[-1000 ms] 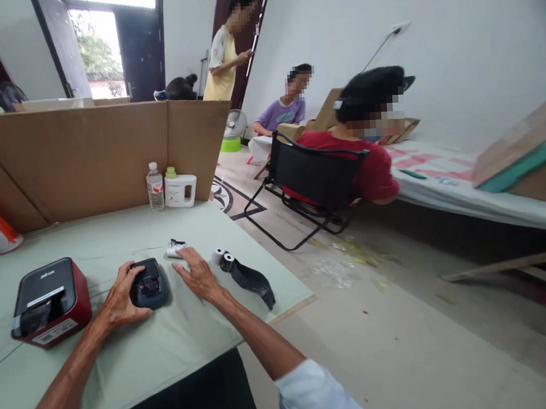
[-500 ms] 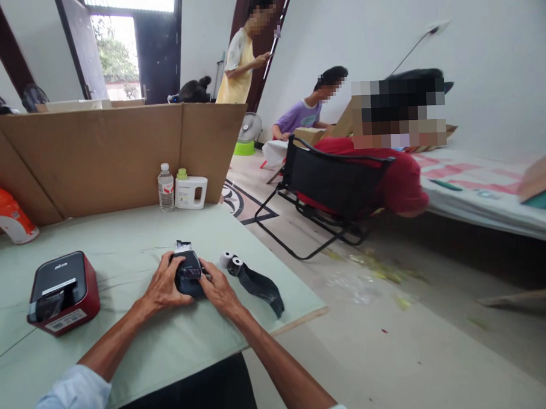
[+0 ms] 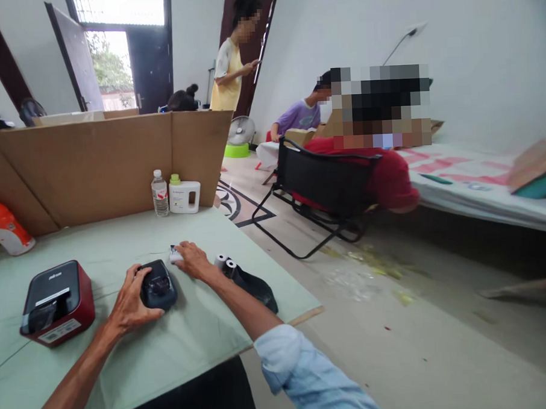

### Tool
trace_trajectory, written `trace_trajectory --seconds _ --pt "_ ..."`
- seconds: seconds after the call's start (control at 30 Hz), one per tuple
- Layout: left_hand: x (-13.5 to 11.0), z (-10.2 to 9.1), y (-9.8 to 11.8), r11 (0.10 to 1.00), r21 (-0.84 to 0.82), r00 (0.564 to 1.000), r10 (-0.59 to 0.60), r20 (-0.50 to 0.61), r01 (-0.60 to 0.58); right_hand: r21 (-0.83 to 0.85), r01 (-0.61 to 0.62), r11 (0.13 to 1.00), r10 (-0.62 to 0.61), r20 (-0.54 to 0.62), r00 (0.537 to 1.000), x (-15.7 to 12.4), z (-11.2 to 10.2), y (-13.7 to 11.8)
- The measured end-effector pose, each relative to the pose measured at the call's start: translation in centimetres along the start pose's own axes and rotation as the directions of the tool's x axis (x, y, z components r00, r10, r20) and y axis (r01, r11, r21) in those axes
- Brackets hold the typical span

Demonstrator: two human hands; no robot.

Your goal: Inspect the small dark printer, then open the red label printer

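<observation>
My left hand [image 3: 133, 302] grips a small dark mobile printer [image 3: 159, 286] on the green table, with the thumb along its near edge and fingers over its far left side. My right hand [image 3: 194, 260] reaches beyond the printer, its fingers closed on a small white roll-like piece [image 3: 175, 255] with dark print at one end. To the right of that hand stand two small white paper rolls [image 3: 231, 266]. A black strip [image 3: 258, 289] lies beside them, partly hidden behind my right forearm.
A red and black box-shaped printer [image 3: 57, 301] sits at left. Near the cardboard screen [image 3: 103, 166] stand a water bottle [image 3: 160, 194], a white jug [image 3: 184, 195] and an orange-white bottle [image 3: 6, 225]. The table edge [image 3: 307, 314] is at right. A person in red [image 3: 396, 181] sits beyond it.
My right hand has left the mobile printer and moved forward-left onto the white piece. My left hand and the printer have shifted left. The view has turned slightly.
</observation>
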State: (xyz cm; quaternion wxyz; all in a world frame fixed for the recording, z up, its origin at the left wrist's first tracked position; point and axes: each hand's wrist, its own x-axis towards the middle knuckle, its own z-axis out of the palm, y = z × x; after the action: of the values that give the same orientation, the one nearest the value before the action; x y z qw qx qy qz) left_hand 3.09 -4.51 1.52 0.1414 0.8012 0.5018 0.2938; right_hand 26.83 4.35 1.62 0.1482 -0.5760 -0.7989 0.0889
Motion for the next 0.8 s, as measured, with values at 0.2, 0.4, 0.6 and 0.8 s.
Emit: trace_trajectory --seconds 0.2,0.4,0.6,0.8 --pt "2.5 0.0 -1.2 1.0 0.015 0.998 0.002 -0.061 -0.001 -0.081 -0.028 0.996 0.028 0.001 1.0 -3.1 -0.2 -1.1" --pt "7.5 3.3 -0.1 0.999 -0.038 1.0 0.025 -0.007 -0.025 -0.092 -0.047 0.995 0.033 -0.154 0.988 -9.8 1.3 1.0" --pt "11.1 6.6 1.5 0.99 -0.134 0.989 0.069 0.132 -0.051 -0.08 0.035 0.996 -0.057 -0.29 0.955 -12.9 3.3 3.6" --pt "11.7 8.2 1.3 0.984 -0.171 0.981 0.072 0.178 -0.042 -0.045 0.054 0.998 -0.065 -0.303 0.951 -13.9 3.7 4.1"
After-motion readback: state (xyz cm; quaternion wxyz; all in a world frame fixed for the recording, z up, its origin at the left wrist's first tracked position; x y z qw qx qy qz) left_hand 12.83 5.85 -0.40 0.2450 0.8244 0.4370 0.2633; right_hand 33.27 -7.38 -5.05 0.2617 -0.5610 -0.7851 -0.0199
